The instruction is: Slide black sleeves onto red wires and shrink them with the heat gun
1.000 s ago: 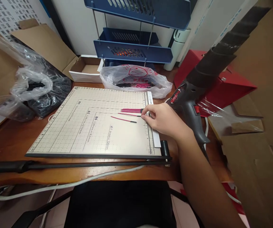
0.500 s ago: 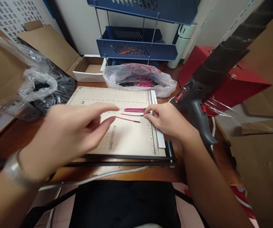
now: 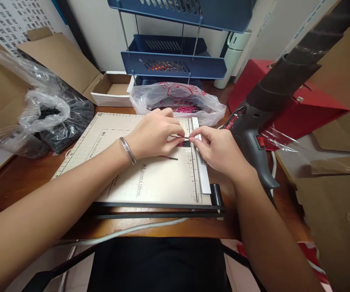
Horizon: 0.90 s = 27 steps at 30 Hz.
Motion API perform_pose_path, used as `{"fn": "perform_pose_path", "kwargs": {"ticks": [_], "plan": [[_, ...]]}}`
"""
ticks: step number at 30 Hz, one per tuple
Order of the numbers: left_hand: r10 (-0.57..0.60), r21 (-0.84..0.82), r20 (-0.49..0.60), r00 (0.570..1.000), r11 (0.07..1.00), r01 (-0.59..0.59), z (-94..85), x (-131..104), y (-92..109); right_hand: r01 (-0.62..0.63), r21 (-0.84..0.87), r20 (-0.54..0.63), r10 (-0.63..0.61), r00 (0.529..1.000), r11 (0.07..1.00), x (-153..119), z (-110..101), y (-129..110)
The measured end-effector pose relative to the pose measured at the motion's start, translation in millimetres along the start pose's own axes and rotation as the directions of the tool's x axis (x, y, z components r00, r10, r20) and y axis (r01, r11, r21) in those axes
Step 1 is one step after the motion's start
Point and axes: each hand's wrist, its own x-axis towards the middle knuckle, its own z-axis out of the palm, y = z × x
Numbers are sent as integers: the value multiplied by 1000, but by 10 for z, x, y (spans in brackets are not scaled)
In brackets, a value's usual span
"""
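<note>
My left hand (image 3: 156, 134), with a silver bangle on its wrist, pinches a thin wire above the right part of the cream cutting board (image 3: 126, 186). My right hand (image 3: 216, 148) pinches the black end of the same wire (image 3: 186, 138) beside the board's white strip (image 3: 202, 162). Just below the fingertips lie several red wires with black ends (image 3: 185, 144), partly hidden by my left hand. One separate wire (image 3: 171, 158) rests on the board nearer to me, its left part under my left hand.
Behind the board sits a clear plastic bag (image 3: 211, 111) of wires, below a blue rack (image 3: 175, 65). A grey heat gun (image 3: 254, 138) and red box (image 3: 315, 105) stand right. At left are a bagged black bundle (image 3: 68, 121), a plastic cup (image 3: 16, 142) and an open carton (image 3: 111, 99).
My left hand has moved right and away from me, from the board's left part to the wires, and now pinches a wire. The wire in my right hand has shifted slightly away from me.
</note>
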Motion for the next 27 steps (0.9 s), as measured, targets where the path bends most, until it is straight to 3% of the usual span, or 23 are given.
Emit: {"fn": "perform_pose_path", "kwargs": {"ticks": [6,10,13,20,23,27], "plan": [[66,-73,-40,997,995,-69,-4,43,-75,35,78,-36,-32,999,996,-4,29,15],[86,-100,-105,991,990,-97,-9,-53,-42,145,108,-95,-135,986,984,-6,66,-2],[70,-135,-169,983,986,-93,-41,-133,0,170,132,-60,-163,985,977,-12,101,-43],[58,-95,-165,985,993,-74,-87,-174,15,56,222,-24,-52,998,973,-30,129,-121],[78,-50,-163,984,995,-87,-97,-173,13,-75,480,37,65,997,874,-1,101,-123],[71,-40,-194,979,996,-80,-125,-175,23,-301,722,228,196,954,623,38,25,-136]]}}
